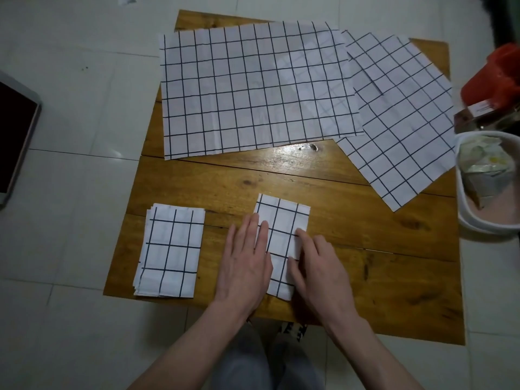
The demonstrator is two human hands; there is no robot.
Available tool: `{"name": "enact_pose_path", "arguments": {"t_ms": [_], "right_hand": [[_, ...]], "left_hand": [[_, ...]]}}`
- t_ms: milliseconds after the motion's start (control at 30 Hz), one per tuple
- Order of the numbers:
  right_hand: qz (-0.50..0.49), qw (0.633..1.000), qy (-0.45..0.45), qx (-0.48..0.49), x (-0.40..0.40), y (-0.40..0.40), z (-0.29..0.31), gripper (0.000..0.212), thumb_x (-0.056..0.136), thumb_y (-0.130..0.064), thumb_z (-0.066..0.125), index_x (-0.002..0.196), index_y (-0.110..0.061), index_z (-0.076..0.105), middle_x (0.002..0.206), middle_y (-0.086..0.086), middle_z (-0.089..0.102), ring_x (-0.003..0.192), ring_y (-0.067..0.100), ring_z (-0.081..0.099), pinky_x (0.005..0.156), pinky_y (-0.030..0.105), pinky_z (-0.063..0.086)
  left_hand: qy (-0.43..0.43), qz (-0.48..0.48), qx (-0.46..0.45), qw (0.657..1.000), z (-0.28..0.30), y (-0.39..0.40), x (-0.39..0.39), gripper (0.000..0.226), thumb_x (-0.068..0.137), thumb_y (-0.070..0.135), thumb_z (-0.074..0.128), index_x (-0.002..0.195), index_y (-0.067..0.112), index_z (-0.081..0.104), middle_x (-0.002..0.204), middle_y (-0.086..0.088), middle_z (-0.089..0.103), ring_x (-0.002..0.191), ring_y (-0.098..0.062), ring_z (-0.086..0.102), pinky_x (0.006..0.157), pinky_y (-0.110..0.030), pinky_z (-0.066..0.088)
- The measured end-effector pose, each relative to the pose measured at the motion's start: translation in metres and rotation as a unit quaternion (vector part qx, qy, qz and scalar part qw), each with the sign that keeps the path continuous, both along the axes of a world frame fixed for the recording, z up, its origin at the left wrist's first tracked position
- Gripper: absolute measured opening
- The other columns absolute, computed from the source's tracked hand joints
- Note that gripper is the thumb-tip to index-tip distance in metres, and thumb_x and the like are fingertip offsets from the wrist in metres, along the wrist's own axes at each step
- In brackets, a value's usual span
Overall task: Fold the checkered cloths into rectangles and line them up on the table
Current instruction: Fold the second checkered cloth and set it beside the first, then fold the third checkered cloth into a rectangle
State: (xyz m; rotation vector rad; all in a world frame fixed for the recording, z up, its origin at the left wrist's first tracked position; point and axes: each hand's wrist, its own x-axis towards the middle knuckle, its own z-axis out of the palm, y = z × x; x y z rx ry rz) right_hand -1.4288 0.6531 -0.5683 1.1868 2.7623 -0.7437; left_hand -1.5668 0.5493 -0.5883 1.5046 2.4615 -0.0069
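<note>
Two folded white cloths with a dark grid lie near the front of the wooden table (351, 249). The left folded cloth (170, 250) rests alone as a neat upright rectangle. On the second folded cloth (284, 220) my left hand (244, 263) lies flat across its left edge, and my right hand (318, 266) presses flat on its lower right part. Neither hand grips anything. A large unfolded cloth (247, 88) is spread across the table's back. Another unfolded cloth (399, 122) lies tilted at the back right, partly under the first.
A white tub (464, 220) with crumpled packaging stands off the table's right edge, with a red container (489, 77) and a small box (475, 114) behind it. A dark tablet (14, 136) lies on the tiled floor at left. My knees are below the table's front edge.
</note>
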Motion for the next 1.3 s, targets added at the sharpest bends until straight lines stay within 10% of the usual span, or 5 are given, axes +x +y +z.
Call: {"name": "enact_pose_path", "arguments": {"t_ms": [233, 900, 1300], "right_hand": [[0.112, 0.989, -0.008, 0.100, 0.000, 0.001, -0.017, 0.067, 0.104, -0.042, 0.055, 0.162, -0.017, 0.032, 0.171, 0.008, 0.023, 0.160, 0.023, 0.016, 0.126, 0.046, 0.025], [0.169, 0.983, -0.033, 0.056, -0.020, -0.021, -0.011, 0.067, 0.105, -0.053, 0.037, 0.162, -0.018, 0.032, 0.171, 0.006, 0.024, 0.158, 0.021, 0.018, 0.125, 0.042, 0.026], [0.093, 0.991, 0.016, 0.098, -0.032, 0.001, 0.189, 0.062, 0.108, -0.056, 0.037, 0.153, -0.015, 0.048, 0.155, 0.005, 0.052, 0.149, 0.019, 0.040, 0.124, 0.040, 0.032]], "left_hand": [[0.009, 0.012, -0.012, 1.000, -0.002, -0.015, 0.003, 0.067, 0.105, 0.038, 0.033, 0.164, 0.011, 0.016, 0.172, -0.016, 0.013, 0.160, -0.029, 0.010, 0.128, -0.051, 0.018], [0.012, 0.045, -0.017, 0.999, 0.011, -0.046, -0.007, 0.063, 0.104, 0.039, 0.034, 0.159, 0.009, 0.030, 0.166, -0.018, 0.032, 0.155, -0.032, 0.028, 0.125, -0.052, 0.027], [-0.051, 0.100, 0.141, 0.984, 0.190, -0.041, -0.045, 0.050, 0.109, 0.040, 0.039, 0.147, 0.010, 0.053, 0.142, -0.009, 0.061, 0.134, -0.023, 0.054, 0.115, -0.043, 0.044]]}}
